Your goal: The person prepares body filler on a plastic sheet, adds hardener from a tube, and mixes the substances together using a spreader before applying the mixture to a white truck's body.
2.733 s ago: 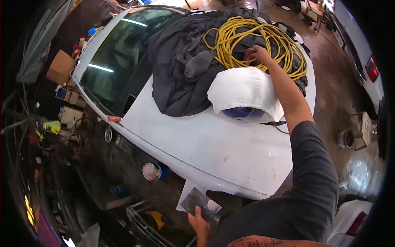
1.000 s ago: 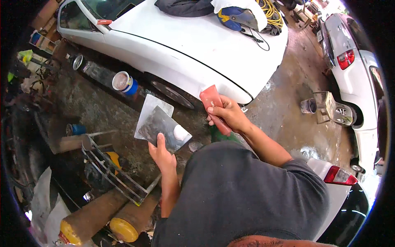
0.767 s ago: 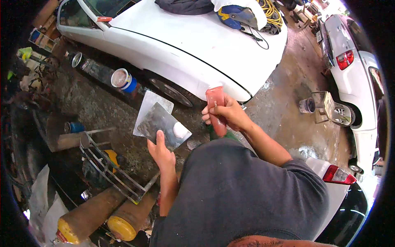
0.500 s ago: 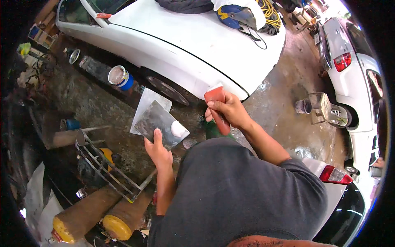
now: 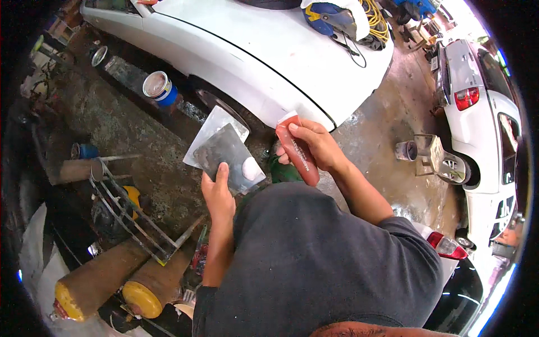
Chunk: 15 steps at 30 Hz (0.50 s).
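Observation:
My left hand (image 5: 219, 196) grips a stack of two thin flat plates, a pale one (image 5: 210, 124) beneath a dark grey smeared one (image 5: 222, 151). A white dollop (image 5: 250, 167) sits on the dark plate's right corner. My right hand (image 5: 311, 143) is closed round a soft red-orange tube (image 5: 297, 154) with a white upper end, held beside the plates, with the thumb across it. Behind both hands are the white car's front fender (image 5: 264, 95) and hood (image 5: 281, 50).
A blue-banded can (image 5: 166, 95) stands by the car's wheel. A metal frame (image 5: 135, 219) and two yellow-capped cylinders (image 5: 98, 272) lie lower left. At right are a bucket (image 5: 405, 150), a small stand (image 5: 428, 149) and another white car (image 5: 477, 168). A cloth-covered blue object (image 5: 319, 19) and yellow hose (image 5: 377, 25) rest on the hood.
My right hand has come back from the yellow coil on the hood with the red tube, now near the plates. The view has tilted down, and the tube's angle has shifted slightly.

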Each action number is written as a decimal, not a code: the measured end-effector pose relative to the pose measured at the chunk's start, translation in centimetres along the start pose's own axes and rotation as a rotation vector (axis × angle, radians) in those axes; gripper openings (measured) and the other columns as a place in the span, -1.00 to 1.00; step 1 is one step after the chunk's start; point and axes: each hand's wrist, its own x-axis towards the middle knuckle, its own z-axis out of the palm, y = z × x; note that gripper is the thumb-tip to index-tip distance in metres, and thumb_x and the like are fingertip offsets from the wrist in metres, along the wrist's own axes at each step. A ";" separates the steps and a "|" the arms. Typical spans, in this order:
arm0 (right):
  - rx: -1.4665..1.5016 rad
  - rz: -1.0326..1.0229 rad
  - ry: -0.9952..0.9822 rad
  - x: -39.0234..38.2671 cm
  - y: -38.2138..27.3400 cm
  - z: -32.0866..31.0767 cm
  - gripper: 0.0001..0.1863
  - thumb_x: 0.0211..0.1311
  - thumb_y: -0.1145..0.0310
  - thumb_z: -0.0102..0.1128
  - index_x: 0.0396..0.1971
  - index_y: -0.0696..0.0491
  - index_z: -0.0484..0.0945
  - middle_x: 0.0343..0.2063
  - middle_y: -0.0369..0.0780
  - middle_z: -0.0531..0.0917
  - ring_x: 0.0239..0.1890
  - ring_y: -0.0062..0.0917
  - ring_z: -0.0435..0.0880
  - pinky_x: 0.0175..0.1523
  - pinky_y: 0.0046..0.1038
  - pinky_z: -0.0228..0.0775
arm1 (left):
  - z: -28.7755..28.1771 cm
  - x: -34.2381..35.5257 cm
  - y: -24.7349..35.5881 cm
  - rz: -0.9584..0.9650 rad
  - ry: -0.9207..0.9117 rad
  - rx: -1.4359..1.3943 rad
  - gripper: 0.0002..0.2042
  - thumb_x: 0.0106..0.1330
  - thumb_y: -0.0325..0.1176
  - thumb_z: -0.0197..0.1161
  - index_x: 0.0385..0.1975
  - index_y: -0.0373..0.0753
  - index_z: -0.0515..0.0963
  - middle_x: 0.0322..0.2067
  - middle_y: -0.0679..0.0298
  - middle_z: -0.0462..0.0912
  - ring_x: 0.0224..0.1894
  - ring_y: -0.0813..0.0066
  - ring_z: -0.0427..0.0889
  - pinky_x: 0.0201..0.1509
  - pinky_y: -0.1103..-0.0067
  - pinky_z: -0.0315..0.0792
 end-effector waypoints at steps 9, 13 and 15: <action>-0.257 0.028 -0.064 0.8 -0.4 1.2 -0.69 0.50 0.26 0.01 -0.03 0.21 0.50 -0.36 -0.15 0.70 -0.41 -0.51 0.73 -0.26 -0.50 0.61 | 0.2 0.8 -0.6 -0.066 -0.119 0.062 -0.65 0.46 -0.38 0.19 0.15 -0.38 0.42 0.02 0.21 0.57 0.00 0.49 0.54 0.16 0.51 0.40; -0.404 0.028 -0.108 1.0 -0.3 0.9 -0.76 0.42 0.37 0.15 -0.05 0.20 0.52 -0.38 -0.22 0.69 -0.40 -0.59 0.69 -0.26 -0.55 0.58 | 0.7 0.9 -0.3 -0.029 -0.132 0.140 -0.68 0.45 -0.32 0.22 0.06 -0.40 0.48 -0.06 0.22 0.62 -0.05 0.52 0.55 0.09 0.53 0.42; -0.454 0.023 -0.122 0.7 -0.6 0.9 -0.77 0.38 0.40 0.21 -0.07 0.20 0.53 -0.39 -0.26 0.69 -0.40 -0.63 0.67 -0.27 -0.58 0.56 | 1.0 0.9 0.0 -0.001 -0.118 0.160 -0.70 0.44 -0.30 0.23 -0.01 -0.42 0.52 -0.12 0.22 0.65 -0.10 0.54 0.57 0.03 0.54 0.45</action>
